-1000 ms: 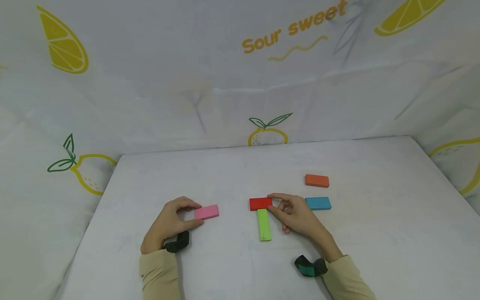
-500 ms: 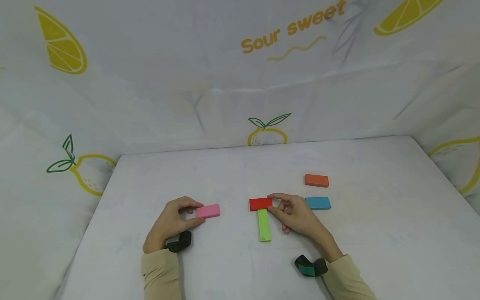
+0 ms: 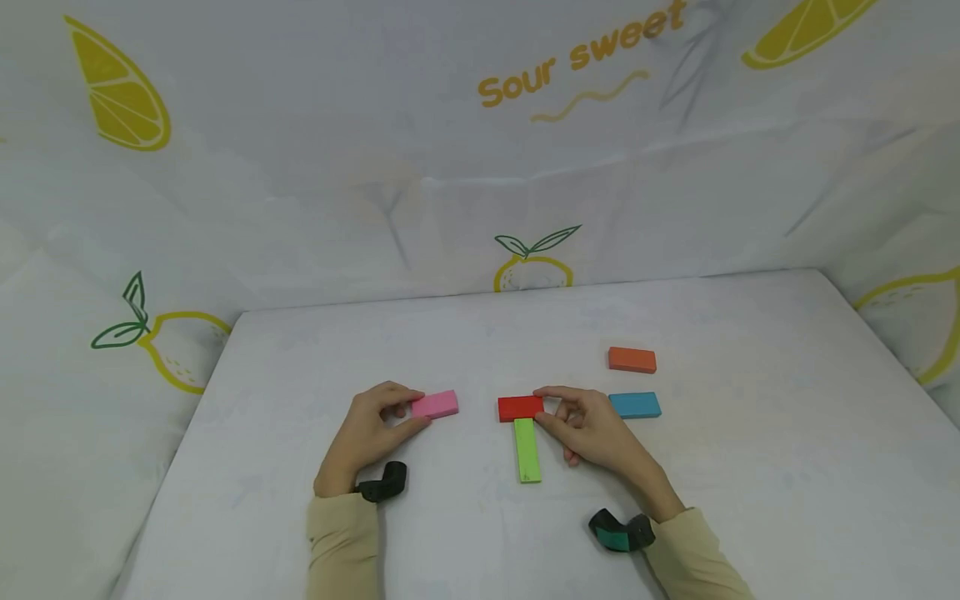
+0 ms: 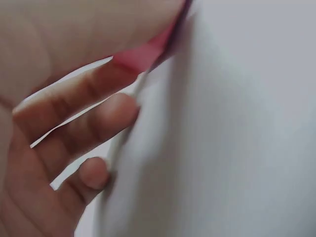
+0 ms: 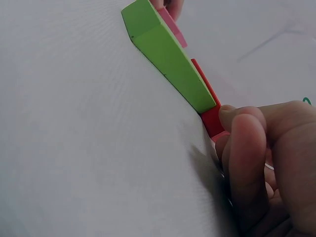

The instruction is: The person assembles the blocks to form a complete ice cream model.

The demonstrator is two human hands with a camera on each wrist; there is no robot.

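Observation:
My left hand (image 3: 377,423) pinches the left end of a pink block (image 3: 437,405) between thumb and fingers, a short way left of the red block. The left wrist view shows only a sliver of that pink block (image 4: 143,55) behind the thumb. With thumb and forefinger my right hand (image 3: 592,429) pinches the right end of the red block (image 3: 519,408), which lies flat and crosswise. A light green block (image 3: 527,451) runs from the red block's near side toward me, so the two make a T. In the right wrist view the green block (image 5: 170,59) meets the red block (image 5: 212,121).
Just beyond my right hand lies a blue block (image 3: 635,405), and farther back an orange block (image 3: 632,360). A white cloth covers the table (image 3: 750,467). Behind it rises a white sheet (image 3: 330,225) printed with lemons.
My left hand has carried the pink block to the right and slightly away from me, closer to the red one. The right hand and the red and green blocks have stayed in place.

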